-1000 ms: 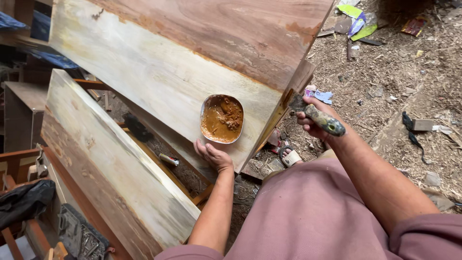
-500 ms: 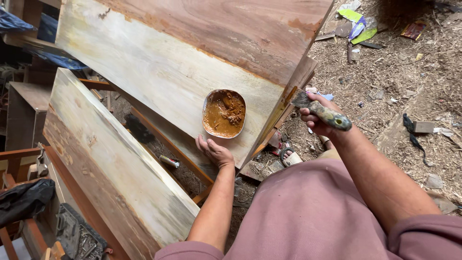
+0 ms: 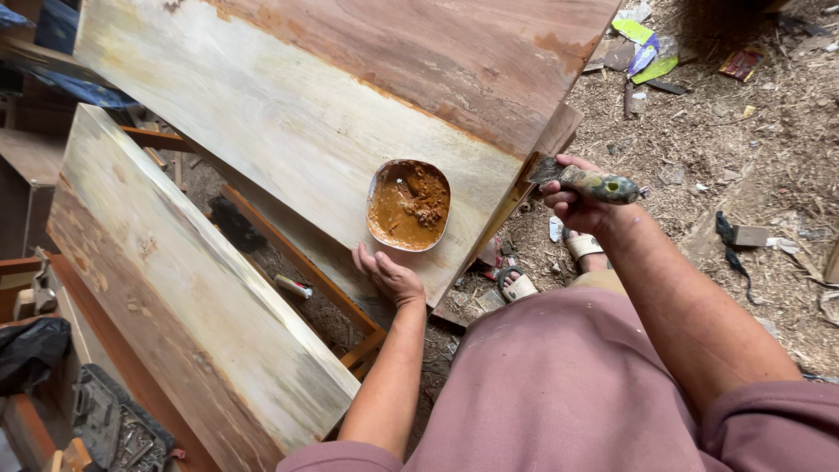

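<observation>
Brown paste fills the bowl resting on the tilted board; the left hand steadies below it, fingers loose. Right hand grips a scraper beside the board's edge. A nudge could slide the bowl off.

bowl on upper plank, second plank lower left, scraper right of bowl

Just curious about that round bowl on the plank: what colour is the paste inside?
Orange-brown paste in the round metal bowl, clearest in the head view.
</observation>
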Demonstrator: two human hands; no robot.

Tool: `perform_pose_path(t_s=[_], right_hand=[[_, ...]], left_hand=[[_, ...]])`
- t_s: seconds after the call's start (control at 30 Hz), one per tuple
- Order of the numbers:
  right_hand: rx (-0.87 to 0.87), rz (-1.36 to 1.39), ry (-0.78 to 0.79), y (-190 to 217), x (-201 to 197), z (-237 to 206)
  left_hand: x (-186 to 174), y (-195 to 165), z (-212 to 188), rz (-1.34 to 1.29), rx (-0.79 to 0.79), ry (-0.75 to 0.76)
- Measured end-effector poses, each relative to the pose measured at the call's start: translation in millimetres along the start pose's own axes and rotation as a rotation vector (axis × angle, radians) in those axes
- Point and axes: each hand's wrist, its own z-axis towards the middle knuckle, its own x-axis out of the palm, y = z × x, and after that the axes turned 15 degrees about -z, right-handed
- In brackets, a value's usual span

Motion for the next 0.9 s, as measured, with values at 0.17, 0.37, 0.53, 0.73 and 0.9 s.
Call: perform_pose_path(t_s=[0.17, 0.37, 0.53, 0.73, 0.9], right_hand=[[-0.026, 0.023, -0.27, 6.8, 23.6, 11.9], [-0.108, -0.117, -0.299, -8.6, 38.7, 7.6], [-0.189, -0.454, -0.219, -26.7, -5.0, -34.9], [-0.353, -0.41, -0.239, -35.9, -23.9, -35.8], [-0.432, -0.476, -0.233, -29.4, -17.6, -16.4]], left_hand=[[1.9, 4.8, -2.6, -0.035, -0.014, 0.01], [4.1, 12.1, -5.3, -0.022, -0.021, 0.007], [-0.4, 14.7, -6.0, 0.02, 0.022, 0.028], [-0.4, 8.5, -1.8, -0.006, 0.003, 0.012], [0.8, 0.3, 2.5, 0.019, -0.001, 0.02]])
